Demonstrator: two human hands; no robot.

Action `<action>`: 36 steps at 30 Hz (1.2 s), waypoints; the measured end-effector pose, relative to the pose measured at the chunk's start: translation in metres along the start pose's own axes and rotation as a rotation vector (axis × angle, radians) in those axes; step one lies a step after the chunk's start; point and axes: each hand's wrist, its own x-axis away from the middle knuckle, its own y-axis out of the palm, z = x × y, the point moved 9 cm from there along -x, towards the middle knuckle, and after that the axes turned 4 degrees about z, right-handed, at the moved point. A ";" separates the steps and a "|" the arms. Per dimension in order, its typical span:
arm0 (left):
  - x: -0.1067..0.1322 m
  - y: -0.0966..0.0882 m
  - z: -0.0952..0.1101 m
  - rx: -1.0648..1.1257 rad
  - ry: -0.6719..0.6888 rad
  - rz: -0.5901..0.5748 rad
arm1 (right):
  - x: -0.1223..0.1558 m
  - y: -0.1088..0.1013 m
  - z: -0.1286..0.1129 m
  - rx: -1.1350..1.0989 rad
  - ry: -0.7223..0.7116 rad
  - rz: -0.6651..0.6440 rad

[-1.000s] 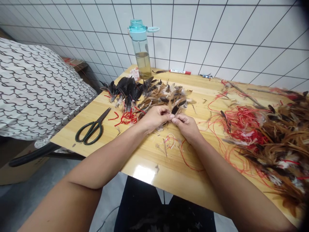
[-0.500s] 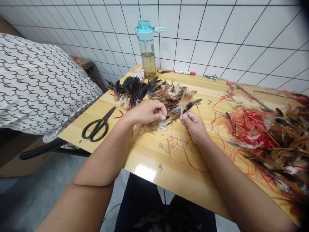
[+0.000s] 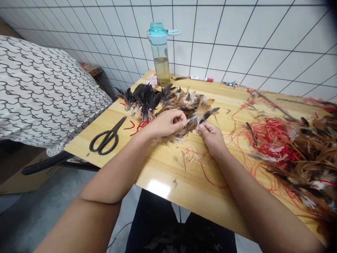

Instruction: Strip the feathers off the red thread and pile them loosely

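Note:
Between the thumb and fingers of my right hand [image 3: 211,136] is a small bunch of feathers [image 3: 202,113], brown and fluffy with a dark tip pointing right. My left hand [image 3: 172,122] is closed in a pinch just left of that bunch; whatever its fingertips hold is too small to make out. Behind and under my left hand lies a pile of brown feathers [image 3: 188,98]. Black feather bunches [image 3: 146,98] tied with red string sit farther left. Scissors [image 3: 106,138] with dark handles rest on the table left of my left forearm.
A water bottle [image 3: 160,56] stands at the table's back edge, with a red-and-white marker [image 3: 201,79] to its right. Tangled red string [image 3: 273,140] and a large heap of brown feathers [image 3: 313,151] cover the right side. String scraps [image 3: 189,154] lie in front of my hands.
My left hand has moved right, closer to the feather bunch, uncovering more red string behind its wrist. My right hand has stayed in place.

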 end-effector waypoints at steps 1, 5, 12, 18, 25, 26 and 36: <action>0.000 -0.003 -0.002 0.075 -0.033 0.034 | 0.000 0.000 0.000 -0.001 -0.003 -0.001; 0.000 -0.009 -0.011 0.316 -0.121 0.177 | 0.000 -0.001 0.001 -0.014 -0.011 0.000; 0.000 -0.005 -0.015 0.571 -0.155 0.234 | 0.000 -0.002 0.001 -0.024 -0.005 0.013; -0.001 -0.002 -0.008 0.181 -0.108 0.149 | -0.002 -0.007 0.000 -0.029 -0.015 0.064; 0.001 0.009 0.018 -0.262 0.152 0.118 | -0.003 -0.009 0.001 0.038 -0.024 0.106; 0.002 0.012 0.020 -0.292 0.181 0.106 | -0.002 -0.008 0.000 0.060 -0.034 0.108; 0.007 0.031 0.022 -0.455 0.295 0.062 | -0.002 0.005 -0.005 0.199 -0.111 -0.019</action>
